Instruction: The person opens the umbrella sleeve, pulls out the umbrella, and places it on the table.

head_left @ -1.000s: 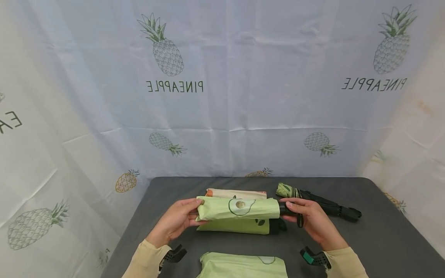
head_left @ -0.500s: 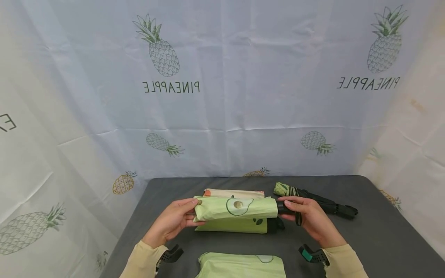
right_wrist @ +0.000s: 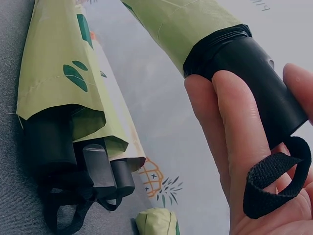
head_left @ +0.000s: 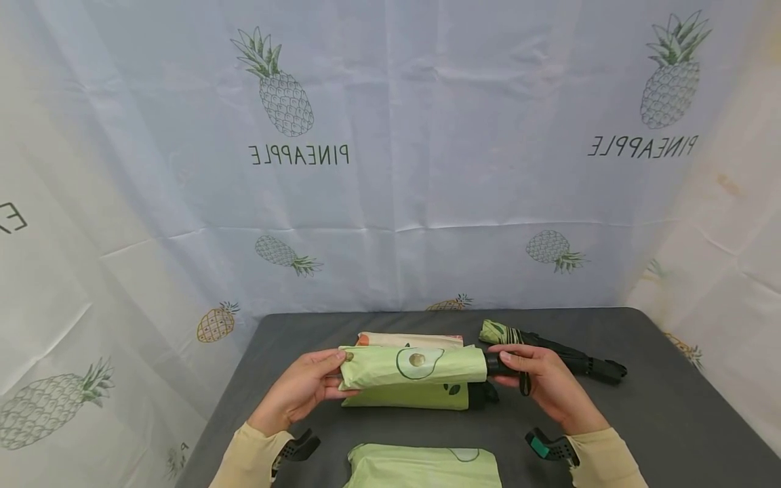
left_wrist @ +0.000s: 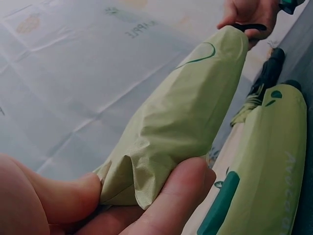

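Observation:
Between both hands, a folded umbrella [head_left: 378,366] in a light green avocado-print sleeve is held level above the table. My left hand [head_left: 302,390] pinches the sleeve's far-left end, thumb on one side and fingers on the other; the left wrist view shows creased fabric [left_wrist: 146,166] there. At the other end, the fingers of my right hand [head_left: 552,386] hold the black handle [right_wrist: 259,93], which sticks out of the sleeve. A black wrist strap [right_wrist: 261,188] loops down beside those fingers. The part of the umbrella inside the sleeve is hidden.
Behind and below lie a darker green sleeved umbrella [head_left: 409,397] and a cream one [head_left: 421,339]; several handles show in the right wrist view. A bare black umbrella [head_left: 570,356] lies at the back right. A light green sleeve [head_left: 421,468] lies at the front of the grey table [head_left: 659,420].
The head view has shifted slightly, so everything appears a little further left. Both hands keep the same hold on the umbrella.

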### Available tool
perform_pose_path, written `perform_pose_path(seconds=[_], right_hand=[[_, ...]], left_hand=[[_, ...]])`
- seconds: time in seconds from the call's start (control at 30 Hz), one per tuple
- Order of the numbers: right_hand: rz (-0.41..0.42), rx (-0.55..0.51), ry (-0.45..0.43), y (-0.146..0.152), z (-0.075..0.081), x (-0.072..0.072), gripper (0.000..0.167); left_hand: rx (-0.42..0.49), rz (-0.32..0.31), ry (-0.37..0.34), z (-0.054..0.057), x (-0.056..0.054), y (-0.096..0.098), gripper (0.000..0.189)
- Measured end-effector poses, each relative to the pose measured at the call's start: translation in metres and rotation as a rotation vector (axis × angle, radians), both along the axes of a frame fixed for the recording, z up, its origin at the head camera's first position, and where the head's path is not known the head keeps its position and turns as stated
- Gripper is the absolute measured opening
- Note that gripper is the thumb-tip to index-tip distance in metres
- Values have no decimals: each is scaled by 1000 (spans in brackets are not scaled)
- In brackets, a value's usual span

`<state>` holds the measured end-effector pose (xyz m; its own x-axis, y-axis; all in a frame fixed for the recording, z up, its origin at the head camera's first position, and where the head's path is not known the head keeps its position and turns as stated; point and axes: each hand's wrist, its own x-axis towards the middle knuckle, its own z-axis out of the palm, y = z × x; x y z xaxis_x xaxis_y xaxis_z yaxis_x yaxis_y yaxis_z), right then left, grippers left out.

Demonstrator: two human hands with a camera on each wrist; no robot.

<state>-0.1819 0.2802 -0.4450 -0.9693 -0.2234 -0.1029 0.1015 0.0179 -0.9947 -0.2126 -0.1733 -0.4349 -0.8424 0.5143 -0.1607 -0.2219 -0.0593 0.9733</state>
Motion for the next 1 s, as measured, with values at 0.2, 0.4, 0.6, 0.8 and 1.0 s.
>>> perform_pose_path(seconds=[0.2,0.4,0.6,0.8,1.0], right_hand=[[-1,-7,-5,0,1,0,41],[2,-5,8,1,3,1,44],[-16,-3,7,1,4,1,43],[-52,-35,3,12,3,1,31],[-37,-67,13,21,3,2,31]], left_hand=[[-2,5,-11,0,0,-2,66],[-15,-2,-8,0,-1,-4,65],[-34,7,-5,0,-2,-8,62],[-48,71,25,7,-3,-26,65],[-58,58,14,14,-4,-30,63]])
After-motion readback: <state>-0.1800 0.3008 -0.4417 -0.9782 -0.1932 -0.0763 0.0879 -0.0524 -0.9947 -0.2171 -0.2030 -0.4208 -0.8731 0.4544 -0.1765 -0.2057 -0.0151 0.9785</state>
